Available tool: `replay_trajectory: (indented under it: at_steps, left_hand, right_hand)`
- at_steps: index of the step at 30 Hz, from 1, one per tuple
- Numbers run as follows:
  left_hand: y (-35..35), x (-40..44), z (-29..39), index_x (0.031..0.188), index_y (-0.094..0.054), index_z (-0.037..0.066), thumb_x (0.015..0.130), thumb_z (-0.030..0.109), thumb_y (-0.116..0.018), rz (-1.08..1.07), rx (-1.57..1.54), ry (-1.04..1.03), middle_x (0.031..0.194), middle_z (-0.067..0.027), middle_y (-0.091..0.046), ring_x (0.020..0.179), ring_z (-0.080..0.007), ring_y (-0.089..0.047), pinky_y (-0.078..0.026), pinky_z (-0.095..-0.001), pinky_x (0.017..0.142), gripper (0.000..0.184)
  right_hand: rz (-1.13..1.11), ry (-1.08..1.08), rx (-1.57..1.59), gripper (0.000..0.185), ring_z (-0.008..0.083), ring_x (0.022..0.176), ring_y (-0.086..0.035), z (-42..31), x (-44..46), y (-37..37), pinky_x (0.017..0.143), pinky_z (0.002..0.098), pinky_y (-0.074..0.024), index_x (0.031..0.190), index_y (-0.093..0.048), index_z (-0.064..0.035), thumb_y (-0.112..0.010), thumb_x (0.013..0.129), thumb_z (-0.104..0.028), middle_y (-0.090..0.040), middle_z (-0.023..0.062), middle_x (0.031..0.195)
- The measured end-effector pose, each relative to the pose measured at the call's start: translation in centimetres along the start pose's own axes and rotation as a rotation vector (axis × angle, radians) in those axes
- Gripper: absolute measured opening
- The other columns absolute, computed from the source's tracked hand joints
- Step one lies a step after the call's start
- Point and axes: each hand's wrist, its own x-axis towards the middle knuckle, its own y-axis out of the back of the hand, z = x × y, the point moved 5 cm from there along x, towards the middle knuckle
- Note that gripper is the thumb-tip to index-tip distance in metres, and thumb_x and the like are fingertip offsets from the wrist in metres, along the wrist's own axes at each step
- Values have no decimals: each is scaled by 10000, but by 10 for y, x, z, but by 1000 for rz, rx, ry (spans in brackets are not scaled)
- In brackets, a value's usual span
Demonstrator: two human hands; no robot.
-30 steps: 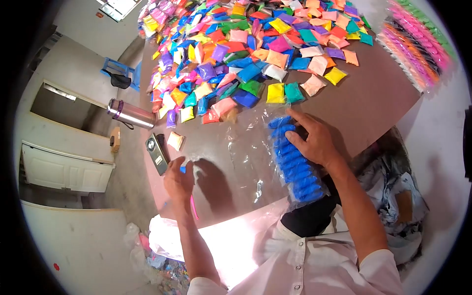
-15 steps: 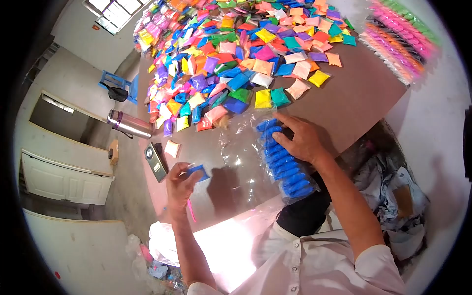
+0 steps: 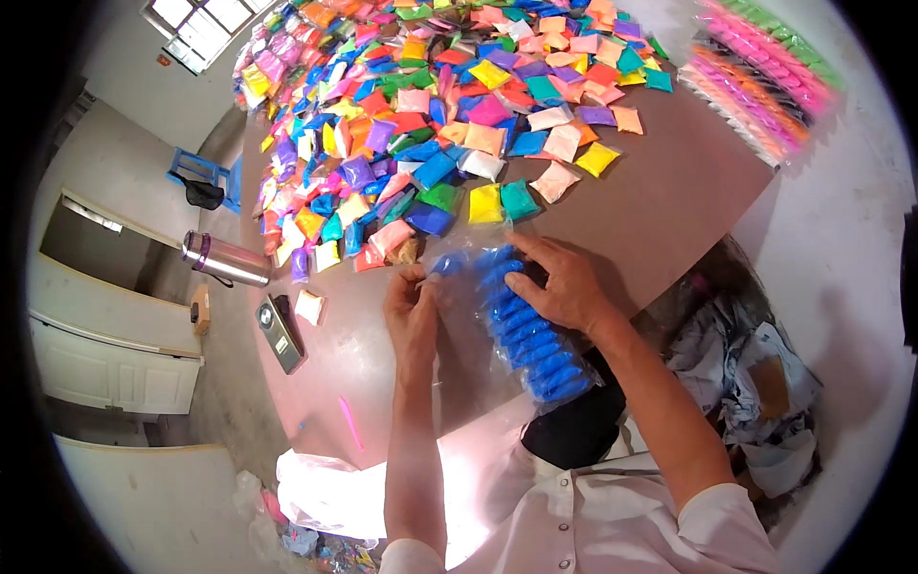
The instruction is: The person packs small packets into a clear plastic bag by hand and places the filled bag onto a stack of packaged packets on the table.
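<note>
A clear plastic bag holding a row of blue packets (image 3: 535,340) lies on the near part of the table, tilted toward my body. My right hand (image 3: 564,287) grips the bag near its upper end, thumb and index finger over the topmost packets. Close beside it, my left hand (image 3: 413,311) pinches a small blue packet (image 3: 449,263) at the bag's clear, loose side. Glossy film blurs the packet's outline, so I cannot tell whether it is inside the bag.
A big heap of colourful packets (image 3: 440,167) covers the far table. A phone-like device (image 3: 277,333), a pale packet (image 3: 309,307) and a steel flask (image 3: 227,258) are at left, a pink stick (image 3: 351,424) nearer me. Bundled packs (image 3: 755,77) lie far right; crumpled wrapping (image 3: 736,383) is below right.
My left hand has moved right and up with the blue packet, from near the phone-like device to the bag's side. My right hand stays on the bag. The whole view has shifted slightly.
</note>
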Motion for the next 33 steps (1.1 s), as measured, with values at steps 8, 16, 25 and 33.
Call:
replay_trajectory:
  at_steps: [8,16,25,33]
  left_hand:
    - [-15,8,0,1205,-662,27,1019,78,-725,-127,239,-85,929,-26,-725,785,-85,-668,-540,-240,674,203]
    - [-26,14,-3,1102,-742,13,978,47,-689,-138,280,124,979,-48,-746,858,-143,-698,-541,-284,731,138]
    - [-56,1,41,1074,-774,10,932,11,-666,-13,19,242,991,-139,-777,856,-246,-735,-573,-365,783,179]
    - [-37,40,-8,1093,-771,8,966,16,-629,-271,832,-358,1061,-171,-769,955,-306,-724,-561,-407,833,190]
  right_hand:
    - [-12,10,41,573,395,1290,-648,-1,3,1,1095,437,-521,1432,-632,-74,-762,921,-296,-672,212,1403]
    - [-3,33,57,578,390,1318,-631,-3,6,3,1120,435,-506,1444,-622,-62,-756,922,-272,-646,208,1442]
    - [-7,32,13,585,393,1301,-639,-3,5,2,1092,438,-525,1456,-625,-88,-760,918,-277,-637,208,1446]
    - [28,30,5,587,391,1298,-644,-4,5,3,1083,441,-533,1456,-623,-78,-763,921,-273,-646,211,1434]
